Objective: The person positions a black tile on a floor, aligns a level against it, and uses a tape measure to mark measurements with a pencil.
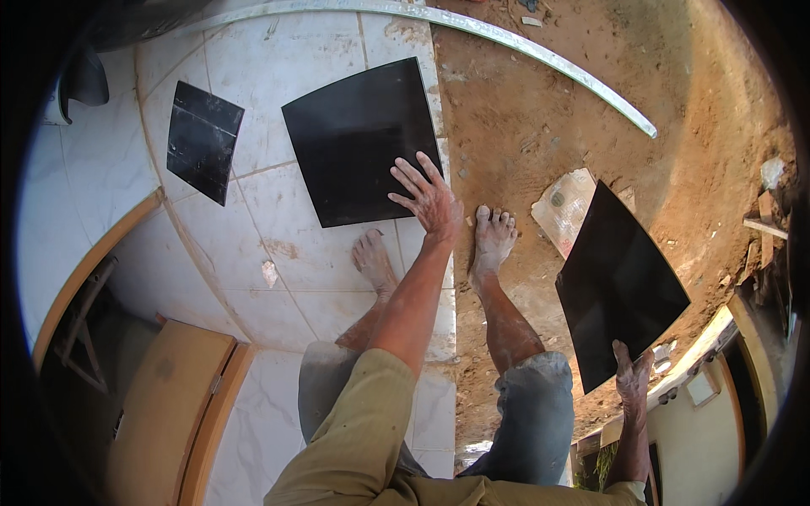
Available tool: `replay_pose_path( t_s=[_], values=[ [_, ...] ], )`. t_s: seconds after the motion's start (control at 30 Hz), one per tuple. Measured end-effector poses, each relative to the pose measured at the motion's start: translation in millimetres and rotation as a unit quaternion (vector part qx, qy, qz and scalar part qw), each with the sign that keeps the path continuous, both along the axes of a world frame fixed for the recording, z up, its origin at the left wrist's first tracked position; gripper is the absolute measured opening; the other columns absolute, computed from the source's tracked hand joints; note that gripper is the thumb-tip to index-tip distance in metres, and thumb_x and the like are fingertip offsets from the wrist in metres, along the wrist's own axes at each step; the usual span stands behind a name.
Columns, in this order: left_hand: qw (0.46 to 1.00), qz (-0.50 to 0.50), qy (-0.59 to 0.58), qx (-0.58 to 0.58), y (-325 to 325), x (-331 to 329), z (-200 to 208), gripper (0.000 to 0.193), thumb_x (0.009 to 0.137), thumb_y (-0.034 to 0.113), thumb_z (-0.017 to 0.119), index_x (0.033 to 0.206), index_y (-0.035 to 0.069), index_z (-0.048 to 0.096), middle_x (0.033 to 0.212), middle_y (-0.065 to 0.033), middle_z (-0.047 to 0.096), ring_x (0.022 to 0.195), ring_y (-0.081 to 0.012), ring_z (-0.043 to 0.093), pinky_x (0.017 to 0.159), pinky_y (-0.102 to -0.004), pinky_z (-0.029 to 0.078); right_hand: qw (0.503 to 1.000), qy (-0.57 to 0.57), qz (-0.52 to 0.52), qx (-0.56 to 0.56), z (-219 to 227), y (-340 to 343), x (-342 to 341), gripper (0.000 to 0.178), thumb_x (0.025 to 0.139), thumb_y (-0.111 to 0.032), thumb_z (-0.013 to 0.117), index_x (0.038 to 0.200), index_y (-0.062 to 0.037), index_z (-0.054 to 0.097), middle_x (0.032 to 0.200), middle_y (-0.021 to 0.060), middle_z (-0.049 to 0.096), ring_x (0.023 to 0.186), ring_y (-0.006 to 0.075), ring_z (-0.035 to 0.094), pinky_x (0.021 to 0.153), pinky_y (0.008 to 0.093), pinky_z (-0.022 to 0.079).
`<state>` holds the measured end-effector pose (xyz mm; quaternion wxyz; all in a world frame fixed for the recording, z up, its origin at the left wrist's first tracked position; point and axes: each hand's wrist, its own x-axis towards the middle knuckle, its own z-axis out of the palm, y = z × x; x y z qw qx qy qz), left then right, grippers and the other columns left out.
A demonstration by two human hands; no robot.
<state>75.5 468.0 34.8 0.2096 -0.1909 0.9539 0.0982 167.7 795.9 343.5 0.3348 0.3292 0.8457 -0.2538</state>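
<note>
A large glossy black tile (359, 126) lies on the white tiled floor in front of my feet. My left hand (428, 202) is over its right near corner, open, with the fingers spread; whether the fingertips touch the tile I cannot tell. At the right, my right hand (633, 371) grips a second black tile (620, 287) by its near edge, thumb on the glossy face. That tile is tilted above the dirt ground. Farther left, a smaller, dusty black tile piece (204, 148) with a pale line across it rests on the floor.
A long metal straightedge (540, 51) spans the far side. The white floor (325, 312) ends in an edge beside brown dirt (540, 126). A torn cardboard piece (564, 202) lies partly behind the held tile. A wooden door (169, 405) stands at lower left, rubble (764, 223) at far right.
</note>
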Motion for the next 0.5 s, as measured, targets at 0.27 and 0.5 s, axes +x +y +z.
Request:
replay_pose_path(
  t_s=[0.27,0.5],
  values=[
    [0.997,0.027,0.074,0.000,-9.0,-20.6,-36.3,0.097,0.077,0.008,0.066,0.155,0.001,0.009,0.157,-0.0374,-0.002,0.146,-0.0549,-0.002,0.104,-0.0796,0.013,0.991,0.051,-0.087,-0.083,-41.6,-2.8,-28.7,0.025,0.086,-0.011,0.072,0.103,0.0048,0.063,0.091,0.0101,0.066,0.076,0.0181,0.057,0.069,0.0332,0.049],
    [0.995,0.001,0.103,0.014,-18.0,-11.7,-42.3,0.100,0.076,0.016,0.070,0.155,0.000,0.012,0.157,-0.0366,0.000,0.147,-0.0535,-0.001,0.104,-0.0792,0.008,0.995,0.058,-0.076,-0.035,-69.6,6.2,-36.6,0.038,0.085,-0.025,0.073,0.107,0.0038,0.062,0.094,0.0084,0.065,0.083,0.0176,0.055,0.076,0.0329,0.047]
  ],
)
